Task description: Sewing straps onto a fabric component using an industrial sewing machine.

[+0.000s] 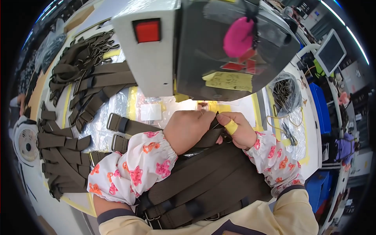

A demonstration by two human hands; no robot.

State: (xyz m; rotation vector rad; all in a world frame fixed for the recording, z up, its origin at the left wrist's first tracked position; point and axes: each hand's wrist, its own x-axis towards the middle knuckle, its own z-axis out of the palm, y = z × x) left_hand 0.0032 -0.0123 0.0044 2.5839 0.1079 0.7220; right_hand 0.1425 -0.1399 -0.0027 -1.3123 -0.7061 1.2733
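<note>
Both my hands meet just in front of the machine head. My left hand (192,129) is closed around a dark olive webbing strap (210,138), seen from its back. My right hand (239,128), with yellow tape around one finger, pinches the strap's upper end between thumb and fingers. Below my hands, a thick layer of wide webbing straps (213,176) lies across my lap and the table edge, with metal buckles and black loops on it. Two strap ends with metal buckles (114,122) lie beside my left forearm. What exactly sits between my fingertips is partly hidden.
The grey machine head (235,47) with a red switch (148,31) stands close beyond my hands. Piles of straps (62,156) cover the table's left side. At right are a plastic bag of dark metal parts (285,92) and thread snips (290,134). A white fan (27,143) stands far left.
</note>
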